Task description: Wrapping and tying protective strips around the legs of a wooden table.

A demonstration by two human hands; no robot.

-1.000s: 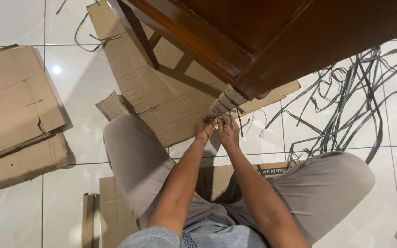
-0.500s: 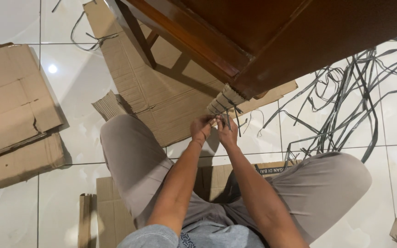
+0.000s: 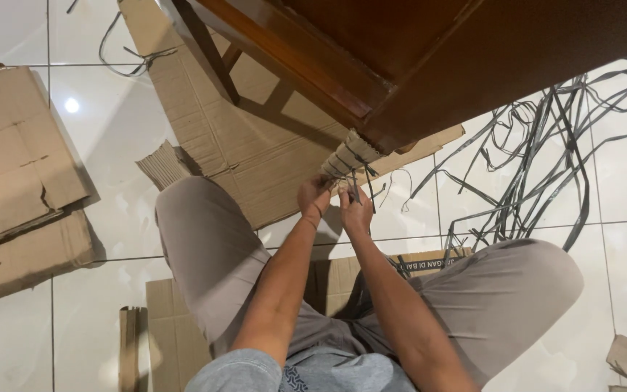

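Note:
I sit on the floor under a dark wooden table [image 3: 429,58]. One table leg is wrapped in corrugated cardboard [image 3: 350,154] bound with dark plastic straps. My left hand [image 3: 313,197] presses against the lower end of that wrapping. My right hand [image 3: 355,209] pinches a dark strap [image 3: 366,190] that hangs from the wrapping. Both hands are close together, just below the table's corner.
A tangle of cut grey plastic straps [image 3: 546,167] lies on the white tiles at right. Flattened cardboard sheets lie under the table [image 3: 234,138], at far left [image 3: 16,167] and beneath my legs [image 3: 175,341]. My knees spread to both sides.
The view has shifted slightly; both hands stay at the wrapped leg with small finger movements on the strap.

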